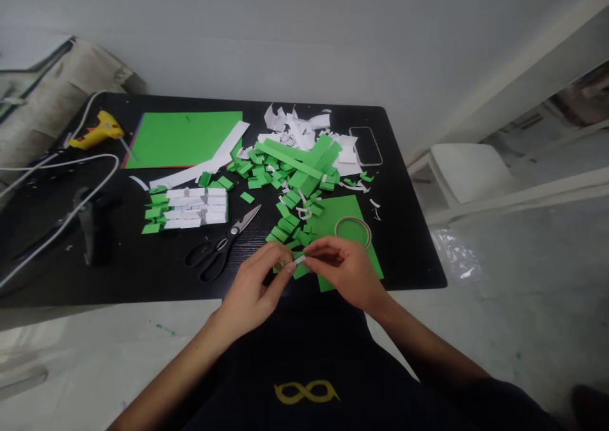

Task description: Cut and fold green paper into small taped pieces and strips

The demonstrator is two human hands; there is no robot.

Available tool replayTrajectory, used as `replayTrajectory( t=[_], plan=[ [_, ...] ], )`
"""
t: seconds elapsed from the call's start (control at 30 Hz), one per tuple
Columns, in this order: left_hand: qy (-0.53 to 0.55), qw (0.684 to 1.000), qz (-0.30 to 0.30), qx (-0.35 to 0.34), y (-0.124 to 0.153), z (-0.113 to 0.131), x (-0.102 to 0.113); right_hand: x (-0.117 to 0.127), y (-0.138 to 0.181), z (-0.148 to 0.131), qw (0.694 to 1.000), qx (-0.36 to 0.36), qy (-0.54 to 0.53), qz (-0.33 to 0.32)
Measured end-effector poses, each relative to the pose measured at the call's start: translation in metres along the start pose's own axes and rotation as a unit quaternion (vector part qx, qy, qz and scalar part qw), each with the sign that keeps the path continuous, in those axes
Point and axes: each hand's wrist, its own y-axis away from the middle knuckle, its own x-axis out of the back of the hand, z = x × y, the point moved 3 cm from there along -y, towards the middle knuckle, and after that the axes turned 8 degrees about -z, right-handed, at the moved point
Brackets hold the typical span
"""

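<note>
Between the fingertips of both hands is a small green and white paper piece (299,260), pinched at its two ends. My left hand (259,285) closes on its left end, and my right hand (345,269) grips the right one. Small green folded papers (285,223) lie just beyond the fingers, some partly hidden under them. Under my right hand is a green sheet (340,209), with a roll of tape (353,232) resting on it. Black-handled scissors (223,244) lie partly opened, left of my left hand.
A block of white and green folded paper (195,207) sits left of the scissors. Green strips (304,164) and white scraps (295,126) are heaped at the back. Farther left are a green paper stack (185,139), a yellow glue gun (99,131) and a white cable (111,177). A phone (365,145) lies back right.
</note>
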Motion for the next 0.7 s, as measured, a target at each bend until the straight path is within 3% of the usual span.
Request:
replayTrajectory(
  t=[0.7],
  plan=[
    [-0.016, 1.000, -0.009, 0.007, 0.0029, -0.0040, -0.0009, -0.0015, 0.0004, 0.0002, 1.000, 0.013, 0.010, -0.003]
  ],
)
